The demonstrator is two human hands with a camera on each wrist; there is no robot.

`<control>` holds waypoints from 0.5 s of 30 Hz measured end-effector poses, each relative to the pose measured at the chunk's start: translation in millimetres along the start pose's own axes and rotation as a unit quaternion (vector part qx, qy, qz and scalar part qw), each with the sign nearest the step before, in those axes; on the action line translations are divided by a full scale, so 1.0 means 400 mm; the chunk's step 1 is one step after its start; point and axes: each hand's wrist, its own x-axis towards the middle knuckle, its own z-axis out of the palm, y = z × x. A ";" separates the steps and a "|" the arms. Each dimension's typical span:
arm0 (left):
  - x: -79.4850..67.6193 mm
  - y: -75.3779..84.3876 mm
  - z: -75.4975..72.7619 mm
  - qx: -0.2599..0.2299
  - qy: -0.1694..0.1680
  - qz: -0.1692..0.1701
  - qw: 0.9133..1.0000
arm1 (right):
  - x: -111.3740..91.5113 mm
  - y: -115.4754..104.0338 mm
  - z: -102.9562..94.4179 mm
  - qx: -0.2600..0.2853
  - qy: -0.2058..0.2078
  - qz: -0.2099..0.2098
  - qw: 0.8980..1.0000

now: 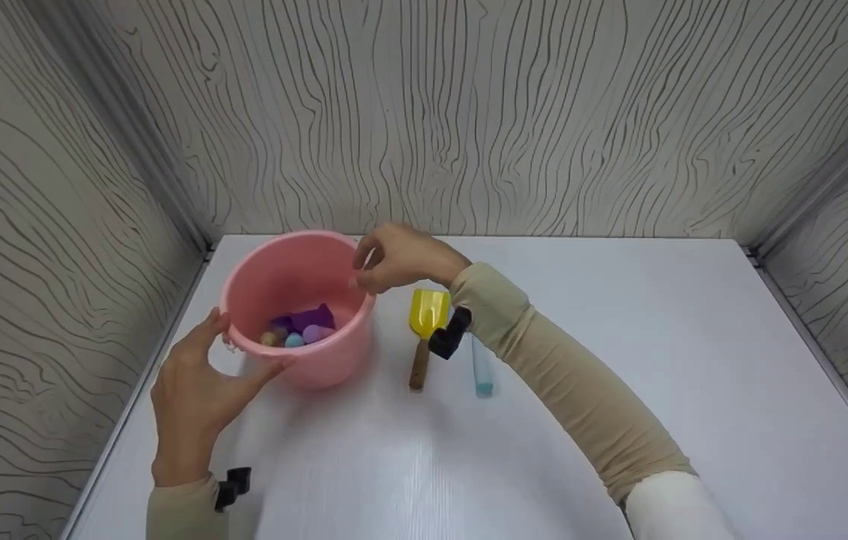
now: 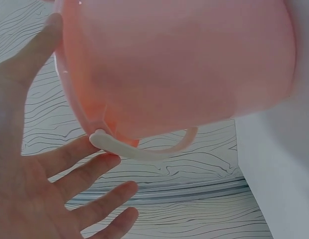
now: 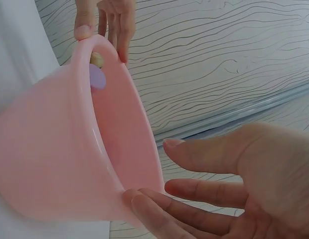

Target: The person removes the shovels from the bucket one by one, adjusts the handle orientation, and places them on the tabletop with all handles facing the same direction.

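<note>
A pink bucket stands on the left part of the white table. Inside lie a dark purple piece and several small round pieces, among them a teal ball and a lilac ball. My left hand spans the near left rim, its thumb and fingertips touching it with the fingers spread fairly straight. Beside those fingers hangs the pale bucket handle. My right hand is at the far right rim; in the right wrist view its lower fingertips touch the rim while the thumb stays apart.
Right of the bucket lies a yellow toy shovel with a brown handle. A light blue stick lies beside it, partly hidden under my right forearm. Wood-patterned panels enclose the white table at the back and sides.
</note>
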 end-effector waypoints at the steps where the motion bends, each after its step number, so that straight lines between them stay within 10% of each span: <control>1: 0.000 0.002 0.000 0.002 -0.002 -0.001 1.000 | 0.008 -0.006 0.004 -0.004 0.002 -0.002 1.000; 15: 0.000 0.015 -0.005 0.014 -0.042 -0.030 0.999 | 0.124 -0.039 0.131 -0.060 0.012 -0.020 0.998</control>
